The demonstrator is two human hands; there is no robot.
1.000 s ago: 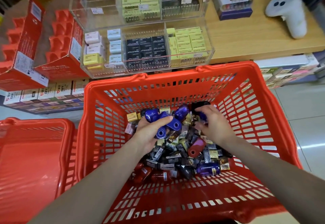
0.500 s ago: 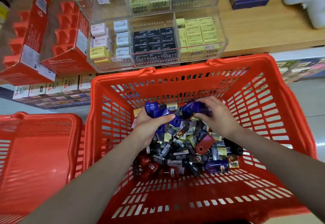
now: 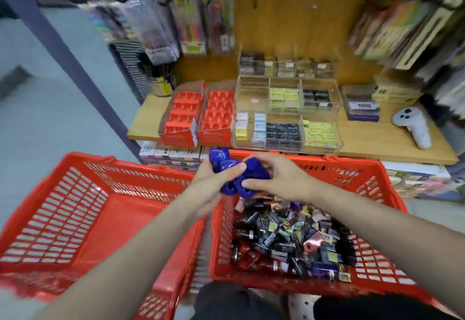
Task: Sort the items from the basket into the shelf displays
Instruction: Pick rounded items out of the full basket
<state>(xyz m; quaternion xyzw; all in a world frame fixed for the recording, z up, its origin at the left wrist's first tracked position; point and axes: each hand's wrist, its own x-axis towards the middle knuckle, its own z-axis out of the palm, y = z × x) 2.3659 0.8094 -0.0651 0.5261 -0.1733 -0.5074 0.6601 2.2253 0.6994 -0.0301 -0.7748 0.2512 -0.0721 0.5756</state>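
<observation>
A red basket (image 3: 377,191) on the right holds a heap of small packaged items (image 3: 289,236), mostly black, some red, pink and blue. My left hand (image 3: 214,184) is raised above the basket's far left corner, shut on a bunch of blue sharpeners (image 3: 224,161). My right hand (image 3: 281,176) meets it from the right, fingers closed on one blue sharpener (image 3: 254,168) in the bunch. Two red display trays (image 3: 198,116) with hollow slots sit on the wooden shelf (image 3: 377,138) beyond.
A second red basket (image 3: 83,209) stands at the left. Clear acrylic bins (image 3: 286,113) with yellow, black and white boxes sit right of the red trays. A white controller (image 3: 415,123) lies at the shelf's right. Hanging stationery packs line the back.
Both hands have lifted out of the basket with the blue sharpeners and come together above its far rim. The view has tilted up and pulled back, showing the shelf.
</observation>
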